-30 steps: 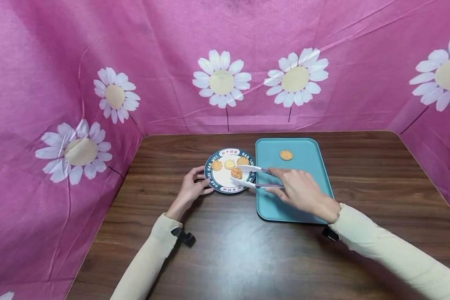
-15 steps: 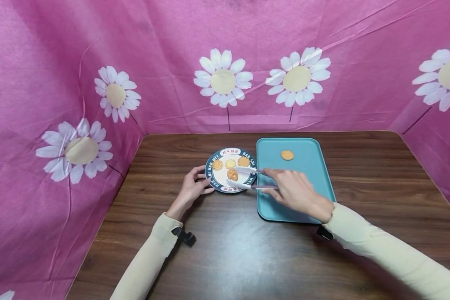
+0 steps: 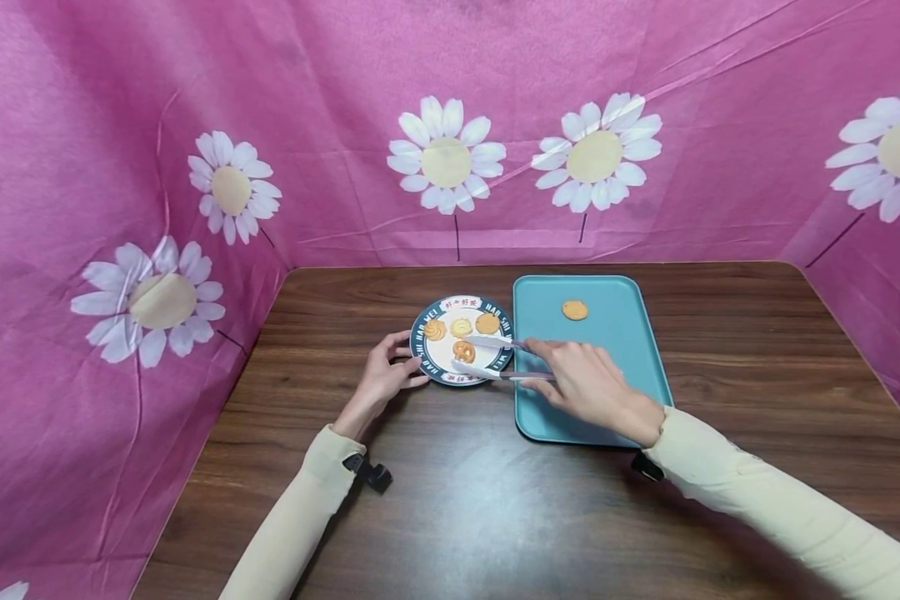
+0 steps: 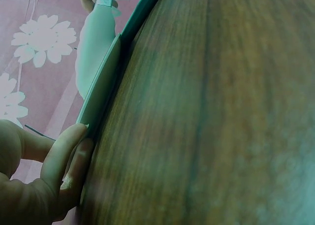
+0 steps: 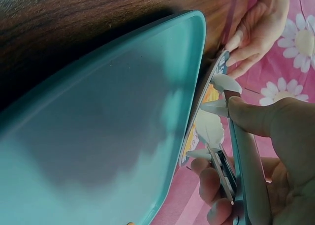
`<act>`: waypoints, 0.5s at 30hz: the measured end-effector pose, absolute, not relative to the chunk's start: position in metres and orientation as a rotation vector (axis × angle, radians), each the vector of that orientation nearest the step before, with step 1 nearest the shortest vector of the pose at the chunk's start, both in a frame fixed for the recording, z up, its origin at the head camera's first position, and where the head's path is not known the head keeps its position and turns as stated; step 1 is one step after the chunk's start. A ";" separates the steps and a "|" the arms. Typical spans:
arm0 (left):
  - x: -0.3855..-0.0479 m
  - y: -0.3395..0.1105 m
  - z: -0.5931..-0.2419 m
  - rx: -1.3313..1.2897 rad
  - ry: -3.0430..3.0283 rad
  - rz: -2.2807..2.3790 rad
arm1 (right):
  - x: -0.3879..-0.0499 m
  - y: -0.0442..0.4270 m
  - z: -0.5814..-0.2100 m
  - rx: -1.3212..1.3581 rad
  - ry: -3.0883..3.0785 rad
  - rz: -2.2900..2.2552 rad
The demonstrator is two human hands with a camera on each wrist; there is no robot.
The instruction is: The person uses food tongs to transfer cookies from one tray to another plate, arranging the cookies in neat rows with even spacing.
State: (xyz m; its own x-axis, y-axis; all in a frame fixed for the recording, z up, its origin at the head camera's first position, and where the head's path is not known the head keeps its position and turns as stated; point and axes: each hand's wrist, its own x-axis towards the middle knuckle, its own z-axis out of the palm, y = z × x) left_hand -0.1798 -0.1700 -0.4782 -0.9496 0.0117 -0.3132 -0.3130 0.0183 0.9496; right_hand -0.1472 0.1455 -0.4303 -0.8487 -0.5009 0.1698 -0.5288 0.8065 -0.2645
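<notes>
My left hand (image 3: 381,373) pinches the left rim of a round plate (image 3: 441,357) with a dark blue lettered border; the left wrist view shows its thumb at the plate's edge (image 4: 101,87). In my right hand (image 3: 594,385) are white-tipped tongs (image 3: 521,376), reaching over the plate from the right. The tongs' tips stand apart, close to a pretzel-shaped cookie (image 3: 462,351) on the plate. Behind it lie a swirled cookie (image 3: 435,330), a pale cookie (image 3: 461,327) and a round flat cookie (image 3: 487,323). The right wrist view shows fingers curled round the tongs' handle (image 5: 248,171).
Just right of the plate is a teal tray (image 3: 626,333), partly under my right hand. One round cookie (image 3: 574,310) lies near its far end. A wooden table (image 3: 450,517) carries everything, with a pink flowered cloth (image 3: 330,125) behind and at the sides.
My right hand and the tongs have moved slightly left. The pretzel-shaped cookie has shifted left on the plate, and its holes show more plainly. My left hand stays at the rim.
</notes>
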 end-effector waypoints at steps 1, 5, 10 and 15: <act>-0.180 -0.170 -0.478 -0.314 2.061 2.025 | -0.147 0.146 -0.430 0.829 -2.900 0.468; -0.181 -0.170 -0.479 -0.314 2.065 2.024 | -0.147 0.145 -0.430 0.823 -2.912 0.481; -0.180 -0.169 -0.480 -0.313 2.060 2.032 | -0.146 0.146 -0.428 0.803 -2.924 0.511; -0.180 -0.170 -0.480 -0.303 2.045 2.052 | -0.146 0.152 -0.423 0.775 -2.892 0.539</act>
